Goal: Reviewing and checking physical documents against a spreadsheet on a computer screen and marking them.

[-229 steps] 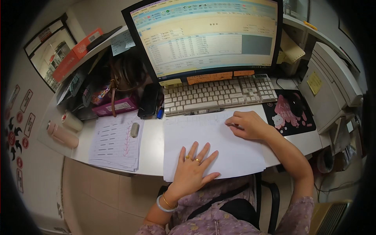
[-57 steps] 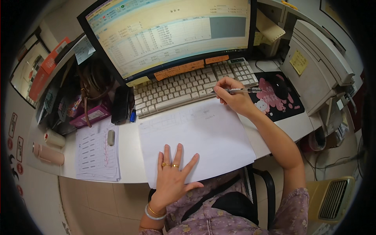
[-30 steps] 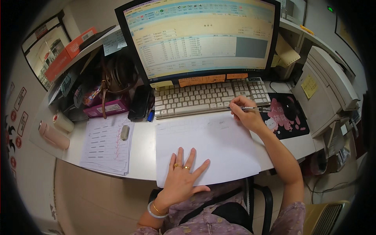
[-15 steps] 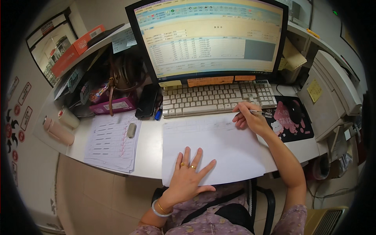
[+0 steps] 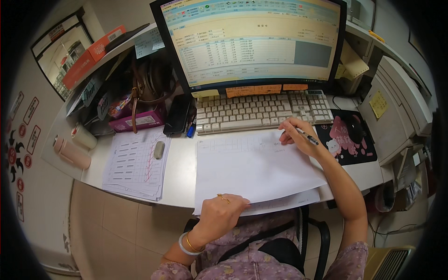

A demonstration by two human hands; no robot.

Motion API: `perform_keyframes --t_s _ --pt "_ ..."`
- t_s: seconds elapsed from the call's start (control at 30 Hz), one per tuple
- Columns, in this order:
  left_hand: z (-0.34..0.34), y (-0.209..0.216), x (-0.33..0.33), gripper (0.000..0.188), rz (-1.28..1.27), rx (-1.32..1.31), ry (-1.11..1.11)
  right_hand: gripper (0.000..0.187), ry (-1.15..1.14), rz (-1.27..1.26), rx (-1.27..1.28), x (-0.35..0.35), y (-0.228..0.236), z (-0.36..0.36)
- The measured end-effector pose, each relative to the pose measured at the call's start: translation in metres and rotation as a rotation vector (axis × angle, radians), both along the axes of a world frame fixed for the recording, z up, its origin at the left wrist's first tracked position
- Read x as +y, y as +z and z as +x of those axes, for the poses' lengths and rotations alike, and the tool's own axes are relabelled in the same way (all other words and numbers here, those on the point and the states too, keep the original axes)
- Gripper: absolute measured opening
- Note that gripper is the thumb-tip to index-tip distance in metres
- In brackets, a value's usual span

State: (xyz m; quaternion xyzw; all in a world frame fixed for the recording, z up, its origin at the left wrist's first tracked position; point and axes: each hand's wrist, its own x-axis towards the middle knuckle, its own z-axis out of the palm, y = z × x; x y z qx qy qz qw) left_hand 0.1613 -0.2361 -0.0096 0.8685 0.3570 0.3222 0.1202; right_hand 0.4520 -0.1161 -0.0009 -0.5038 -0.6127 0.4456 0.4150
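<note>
White desk (image 5: 179, 179) carries all items; positions referenced to the large white paper sheet (image 5: 254, 168) lying at the desk's front edge. Behind sheet: wide black-framed flat monitor (image 5: 252, 42), lit, with a pale beige computer keyboard (image 5: 261, 112) between monitor and sheet, just touching the sheet's far edge. Right of sheet: black mouse mat with pink cartoon print (image 5: 347, 142). Left of sheet: stack of printed forms with red marks (image 5: 135, 163), a small grey oval object resting on it. Left hand (image 5: 221, 217) grips the sheet's near edge, fingers curled over it, thumb underneath not visible. Right hand (image 5: 298, 137) rests on the sheet's far right corner, fingers pinched on a slim dark pen (image 5: 307, 136).
</note>
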Motion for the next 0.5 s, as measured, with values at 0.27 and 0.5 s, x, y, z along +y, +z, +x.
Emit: perform_keyframes --t_s 0.27,0.5 --pt "0.003 -0.006 -0.002 0.013 0.07 0.038 0.056 0.04 0.039 -0.022 -0.043 0.001 0.006 -0.001" --pt "0.001 0.008 -0.005 0.027 0.028 0.184 -0.038 0.033 -0.058 -0.046 0.06 0.001 0.005 -0.005"
